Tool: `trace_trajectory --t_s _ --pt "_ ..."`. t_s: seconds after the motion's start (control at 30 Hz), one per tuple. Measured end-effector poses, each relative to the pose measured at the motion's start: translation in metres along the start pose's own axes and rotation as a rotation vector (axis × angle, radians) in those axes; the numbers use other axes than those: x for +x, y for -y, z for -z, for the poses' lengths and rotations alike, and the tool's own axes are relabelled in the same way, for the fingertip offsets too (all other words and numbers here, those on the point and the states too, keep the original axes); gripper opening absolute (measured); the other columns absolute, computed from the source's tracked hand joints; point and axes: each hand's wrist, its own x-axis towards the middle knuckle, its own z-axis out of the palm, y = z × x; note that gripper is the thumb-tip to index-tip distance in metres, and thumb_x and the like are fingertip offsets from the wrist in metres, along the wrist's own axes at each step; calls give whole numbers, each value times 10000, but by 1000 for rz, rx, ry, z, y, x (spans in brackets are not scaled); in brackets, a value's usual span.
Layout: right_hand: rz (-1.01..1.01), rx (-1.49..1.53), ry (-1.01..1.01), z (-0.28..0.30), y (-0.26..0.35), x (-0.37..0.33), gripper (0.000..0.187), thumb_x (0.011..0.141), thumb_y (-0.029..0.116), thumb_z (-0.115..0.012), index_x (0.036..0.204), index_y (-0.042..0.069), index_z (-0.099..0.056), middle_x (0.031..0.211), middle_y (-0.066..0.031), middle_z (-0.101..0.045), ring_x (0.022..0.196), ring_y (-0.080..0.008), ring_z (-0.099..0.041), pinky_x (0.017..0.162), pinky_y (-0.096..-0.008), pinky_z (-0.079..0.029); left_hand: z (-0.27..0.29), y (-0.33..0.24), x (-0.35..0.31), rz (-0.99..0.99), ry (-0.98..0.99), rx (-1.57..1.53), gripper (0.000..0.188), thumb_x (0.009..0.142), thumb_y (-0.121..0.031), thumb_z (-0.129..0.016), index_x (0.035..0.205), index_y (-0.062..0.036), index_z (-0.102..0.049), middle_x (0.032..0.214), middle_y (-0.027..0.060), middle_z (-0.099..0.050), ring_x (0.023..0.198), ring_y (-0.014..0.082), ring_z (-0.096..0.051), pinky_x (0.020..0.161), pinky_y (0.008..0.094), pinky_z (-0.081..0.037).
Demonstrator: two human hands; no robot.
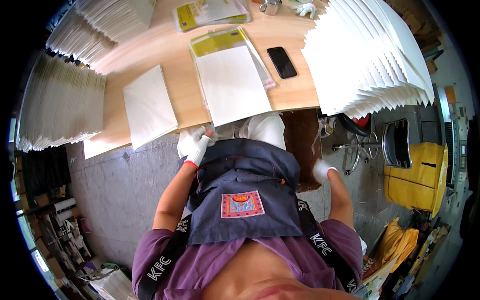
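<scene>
My left hand, in a white glove with a red cuff, is just below the table's front edge. Its fingers are curled together, and whatever they may hold is too small to make out. My right hand, also gloved in white, hangs out to the right of my apron, apart from the table. Motion blurs its fingers. Above my left hand, a white sheet lies over clear plastic bags with a yellow-green band, its near corner reaching past the table edge. Another white sheet lies to the left, also overhanging the edge.
Tall stacks of white sheets stand at the left, with a fanned white pile at the right. A black phone, more plastic bags and a spare glove lie on the table. A chair stands right.
</scene>
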Motion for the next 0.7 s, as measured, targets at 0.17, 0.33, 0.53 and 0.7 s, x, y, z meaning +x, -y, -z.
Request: trace_trajectory --t_s 0.17,0.33,0.53,0.7 --pt "364 -214 86 87 102 -58 372 835 344 -558 1063 61 -639 987 -181 -655 899 -340 -632 783 -451 -486 6 17 0 -555 -336 876 253 758 -200 -646 1011 -219 -637 1082 56 -616 767 255 -591 662 398 -470" --pt "752 155 -732 176 226 -53 438 713 315 -695 1105 162 -573 1225 -36 -514 1114 -236 -491 960 -418 -380 -4 -29 -1 -696 -73 956 323 743 -123 -640 1055 -204 -629 1187 18 -569 885 219 -618 670 381 -497" --pt "884 254 -756 169 258 3 225 735 292 -687 842 122 -587 909 -44 -602 891 -253 -575 737 -392 -460 0 -11 6 -557 -101 926 121 801 -188 -640 905 -126 -633 983 23 -622 855 200 -618 680 347 -500" --pt "553 630 -482 185 285 -20 235 823 317 -614 785 94 -549 781 -118 -607 731 -324 -594 648 -427 -460 -10 10 1 40 -256 121 145 849 -158 -620 969 -81 -593 866 43 -593 821 152 -598 697 299 -495"
